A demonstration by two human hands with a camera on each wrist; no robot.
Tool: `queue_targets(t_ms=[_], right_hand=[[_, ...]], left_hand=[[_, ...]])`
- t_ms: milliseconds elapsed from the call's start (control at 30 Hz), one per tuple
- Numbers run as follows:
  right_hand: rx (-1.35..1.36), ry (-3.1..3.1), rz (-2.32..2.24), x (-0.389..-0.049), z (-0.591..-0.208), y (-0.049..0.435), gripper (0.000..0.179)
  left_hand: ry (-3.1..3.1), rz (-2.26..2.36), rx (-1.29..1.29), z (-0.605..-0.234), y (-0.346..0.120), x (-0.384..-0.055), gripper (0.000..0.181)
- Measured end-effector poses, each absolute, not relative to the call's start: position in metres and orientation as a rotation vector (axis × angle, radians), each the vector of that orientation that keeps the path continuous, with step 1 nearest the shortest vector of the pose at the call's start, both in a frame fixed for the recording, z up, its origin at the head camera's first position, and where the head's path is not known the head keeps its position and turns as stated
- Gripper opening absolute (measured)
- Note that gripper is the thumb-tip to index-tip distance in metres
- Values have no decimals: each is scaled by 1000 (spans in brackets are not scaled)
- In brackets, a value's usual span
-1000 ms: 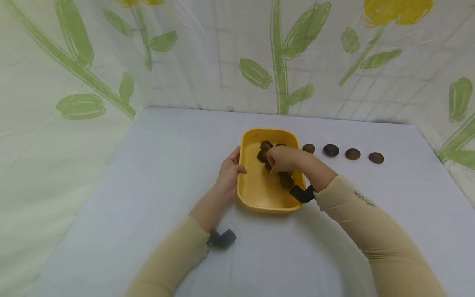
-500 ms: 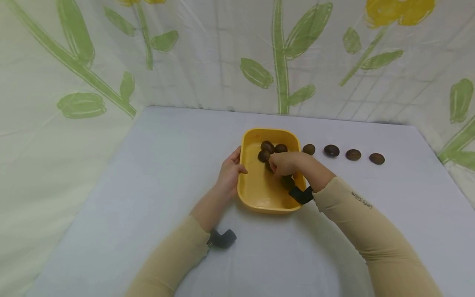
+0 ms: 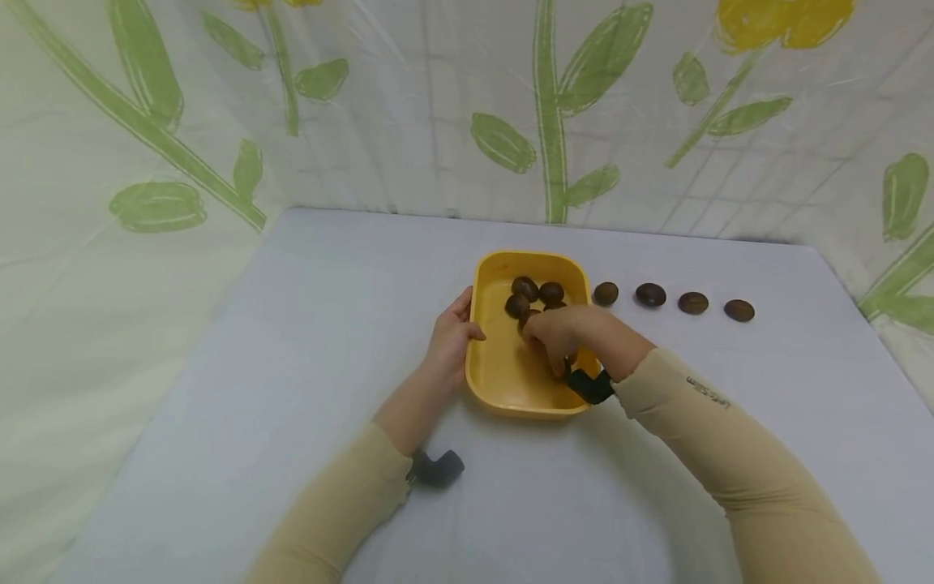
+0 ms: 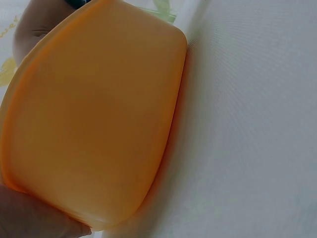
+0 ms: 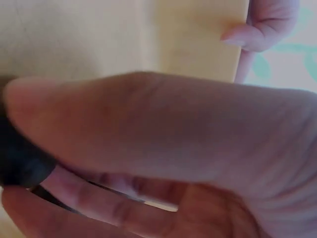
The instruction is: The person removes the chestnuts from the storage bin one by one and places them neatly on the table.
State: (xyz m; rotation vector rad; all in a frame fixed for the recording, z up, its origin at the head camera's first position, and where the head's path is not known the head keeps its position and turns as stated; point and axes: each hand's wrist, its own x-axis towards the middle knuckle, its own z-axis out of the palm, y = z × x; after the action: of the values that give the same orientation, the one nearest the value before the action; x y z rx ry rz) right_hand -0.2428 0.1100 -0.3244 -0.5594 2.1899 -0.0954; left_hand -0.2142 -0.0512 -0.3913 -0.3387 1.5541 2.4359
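A yellow plastic tub lies on the table, holding several dark brown, smooth oval pieces that look like large nuts or stones. My left hand grips its left wall, thumb over the rim and fingers outside. The left wrist view shows the tub's outer wall up close. Inside the tub, toward its right side, my right hand reaches down among the pieces. In the right wrist view, its thumb and fingers pinch one dark oval piece, only partly visible at the left edge.
Just right of the tub begins a spaced row of several similar brown ovals on the pale tabletop. Behind the table hangs a whitish sheet with painted green leaves and yellow flowers.
Inside the tub, my right hand has shifted a little toward the near side, uncovering more of the far pieces. The left hand, tub and row outside keep their places.
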Motion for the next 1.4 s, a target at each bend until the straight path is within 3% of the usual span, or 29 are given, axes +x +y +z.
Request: queue_targets(t_ms=[333,567,800,1033,1400], right_hand=[[-535,2133,-44,-243,-329,102,37],[-648,2102,-145,-246,-330,103,23],[-817,2132,-272,-247,-318,109,23],[-890,2188,-450,-251,-307,131,19],[-776,2313,-606,-256,-294,187,17]], left_hand=[[1566,2421,-340,-392,-52,-215,84],[1570,2426,-321,-392,-51,-213,85],[1575,2425,-333,-390,-52,-213,84],[1571,2423,-327,-389,-52,-214,82],[1558,2407,-366,-388,-52,-213,82]])
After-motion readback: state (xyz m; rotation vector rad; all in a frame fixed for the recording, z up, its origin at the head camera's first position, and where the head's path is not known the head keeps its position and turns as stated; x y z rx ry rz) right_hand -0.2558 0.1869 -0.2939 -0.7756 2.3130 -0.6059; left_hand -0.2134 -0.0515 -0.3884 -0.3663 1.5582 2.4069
